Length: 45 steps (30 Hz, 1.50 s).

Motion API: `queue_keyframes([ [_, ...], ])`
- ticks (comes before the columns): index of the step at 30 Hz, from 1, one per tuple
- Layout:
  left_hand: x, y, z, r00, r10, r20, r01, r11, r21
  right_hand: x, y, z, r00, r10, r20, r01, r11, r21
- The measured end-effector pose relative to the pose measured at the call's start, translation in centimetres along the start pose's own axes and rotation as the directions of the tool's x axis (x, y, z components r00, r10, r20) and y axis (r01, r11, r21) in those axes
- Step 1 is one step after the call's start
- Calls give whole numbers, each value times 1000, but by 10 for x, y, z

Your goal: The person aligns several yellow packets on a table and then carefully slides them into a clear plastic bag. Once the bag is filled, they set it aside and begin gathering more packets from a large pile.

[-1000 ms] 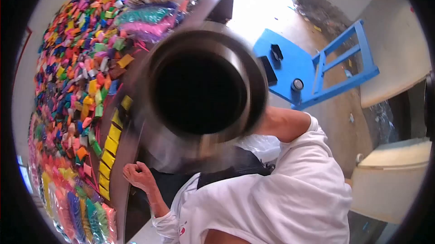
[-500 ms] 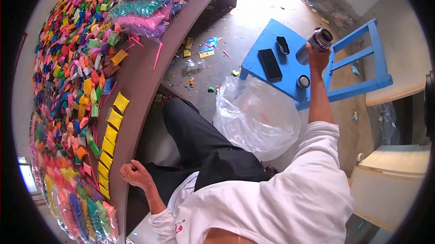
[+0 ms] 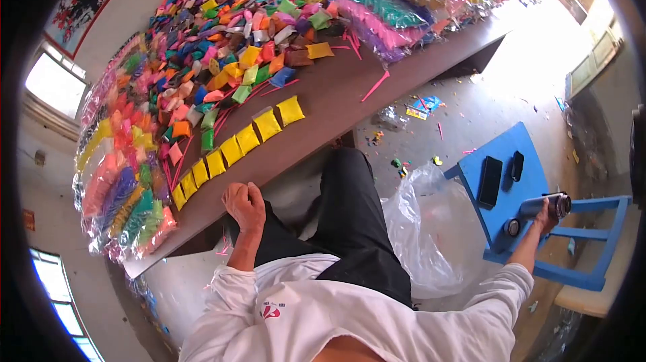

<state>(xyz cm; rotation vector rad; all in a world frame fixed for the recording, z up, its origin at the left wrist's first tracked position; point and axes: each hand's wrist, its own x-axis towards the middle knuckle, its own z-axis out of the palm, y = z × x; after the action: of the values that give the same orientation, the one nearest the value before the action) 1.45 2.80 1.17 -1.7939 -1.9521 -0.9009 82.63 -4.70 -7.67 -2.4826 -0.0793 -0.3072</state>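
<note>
"One metal bottle [image 3: 533, 207] is visible; where is it?"

"It is at the blue chair [image 3: 502, 142], near the round cap [image 3: 512, 227]; the right hand [image 3: 543, 219] grips it."

"And the left hand [image 3: 245, 208]?"

"It is half curled near the bench [image 3: 323, 120], left of the chair; whether it holds something, one cannot tell. On the chair lies also the phone [image 3: 490, 182]."

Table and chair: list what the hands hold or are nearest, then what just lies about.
In or nearest the hands:
bottle, in the right hand
yellow packets, nearest the left hand

Lying about:
phone, black case on blue chair
clear bag
</note>
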Motion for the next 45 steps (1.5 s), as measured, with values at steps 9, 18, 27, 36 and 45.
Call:
queue_keyframes([
  [9, 4, 0, -2, 1000, 18, 11, -19, 1000, 23, 16, 24, 16, 997, -72, -13, 73, 996, 48],
  [18, 15, -14, -15, 997, 51, 64, -42, 990, -136, -2, 32, 6, 870, -255, -422, 254, 965, -60],
  [27, 26, -33, -22, 986, 150, 78, -112, 925, -362, -210, -149, -38, 683, -729, -40, 521, 447, 727],
  [36, 42, -55, -20, 971, 202, 131, -125, 888, -442, -508, -352, -65, -73, -989, 131, 468, 82, 880],
  [45, 43, -58, -17, 981, 150, 124, -62, 845, -531, -587, -387, -28, 84, -943, 322, 383, 329, 863],
])
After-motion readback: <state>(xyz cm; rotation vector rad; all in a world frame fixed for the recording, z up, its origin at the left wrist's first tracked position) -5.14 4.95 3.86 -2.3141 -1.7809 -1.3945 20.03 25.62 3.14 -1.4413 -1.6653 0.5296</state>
